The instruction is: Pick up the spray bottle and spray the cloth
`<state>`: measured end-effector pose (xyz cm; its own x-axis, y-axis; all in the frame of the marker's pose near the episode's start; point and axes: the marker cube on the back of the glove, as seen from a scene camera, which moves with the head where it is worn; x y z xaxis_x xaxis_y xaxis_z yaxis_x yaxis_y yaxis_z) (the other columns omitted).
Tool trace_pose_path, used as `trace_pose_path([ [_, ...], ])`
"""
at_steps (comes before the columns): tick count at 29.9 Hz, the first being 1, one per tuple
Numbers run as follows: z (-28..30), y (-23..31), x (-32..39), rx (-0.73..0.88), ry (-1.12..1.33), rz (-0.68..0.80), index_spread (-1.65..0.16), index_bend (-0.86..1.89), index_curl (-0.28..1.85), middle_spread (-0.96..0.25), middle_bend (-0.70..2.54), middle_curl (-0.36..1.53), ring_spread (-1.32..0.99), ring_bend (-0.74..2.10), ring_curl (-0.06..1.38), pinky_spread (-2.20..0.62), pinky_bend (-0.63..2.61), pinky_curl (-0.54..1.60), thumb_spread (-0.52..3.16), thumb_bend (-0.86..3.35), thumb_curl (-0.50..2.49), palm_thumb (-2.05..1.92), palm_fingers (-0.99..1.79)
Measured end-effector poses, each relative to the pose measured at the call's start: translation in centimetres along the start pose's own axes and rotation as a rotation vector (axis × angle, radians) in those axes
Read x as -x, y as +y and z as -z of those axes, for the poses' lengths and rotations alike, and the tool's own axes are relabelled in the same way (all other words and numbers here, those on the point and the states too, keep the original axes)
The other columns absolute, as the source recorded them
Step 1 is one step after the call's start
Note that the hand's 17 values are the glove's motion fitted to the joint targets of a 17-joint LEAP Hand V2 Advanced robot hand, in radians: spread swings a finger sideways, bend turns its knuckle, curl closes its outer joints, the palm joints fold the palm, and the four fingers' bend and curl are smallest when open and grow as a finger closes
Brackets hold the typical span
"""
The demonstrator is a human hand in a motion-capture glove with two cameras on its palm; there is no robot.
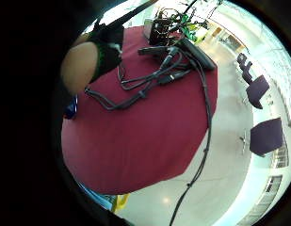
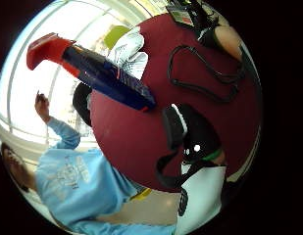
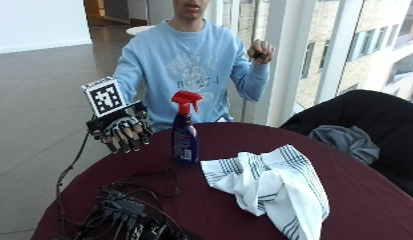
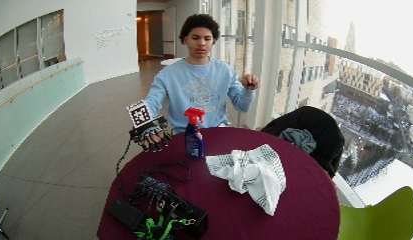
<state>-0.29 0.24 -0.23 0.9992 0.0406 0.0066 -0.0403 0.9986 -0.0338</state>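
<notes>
A blue spray bottle (image 3: 185,135) with a red trigger head stands upright on the round dark red table (image 3: 352,200), in front of the person. The same bottle (image 2: 109,76) shows in the thumb side palm view, and again in the wide outside view (image 4: 194,136). A white cloth with dark stripes (image 3: 276,185) lies crumpled on the table beside the bottle, away from the gloved hand. The gloved right hand (image 3: 123,131) hovers above the table's edge, a short way from the bottle, its fingers spread and hanging down, holding nothing. The person's bare hand (image 3: 260,51) is raised near the shoulder.
A tangle of black cables and a black box (image 3: 123,210) lies on the table's near side; the cables (image 1: 145,84) show in the little finger side palm view. A black chair with a grey garment (image 3: 346,137) stands beside the table, and a green chair (image 4: 386,220) further off.
</notes>
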Motion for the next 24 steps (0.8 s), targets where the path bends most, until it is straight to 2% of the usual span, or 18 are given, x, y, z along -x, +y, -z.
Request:
trace_pose_path([
  [10,0.2,-0.2,0.5,-0.017,0.012,0.019,-0.28,0.27,0.24,-0.05,0.31,0.2,-0.03,0.25,0.18,0.16,0.29,0.19,0.88,0.32,0.16,0.55,0.72],
  [24,0.1,-0.1,1.5,0.008,-0.01,-0.001,-0.32,0.2,0.31,-0.05,0.24,0.28,-0.04,0.21,0.23,0.19,0.24,0.24,1.12,0.25,0.22,0.59,0.75],
])
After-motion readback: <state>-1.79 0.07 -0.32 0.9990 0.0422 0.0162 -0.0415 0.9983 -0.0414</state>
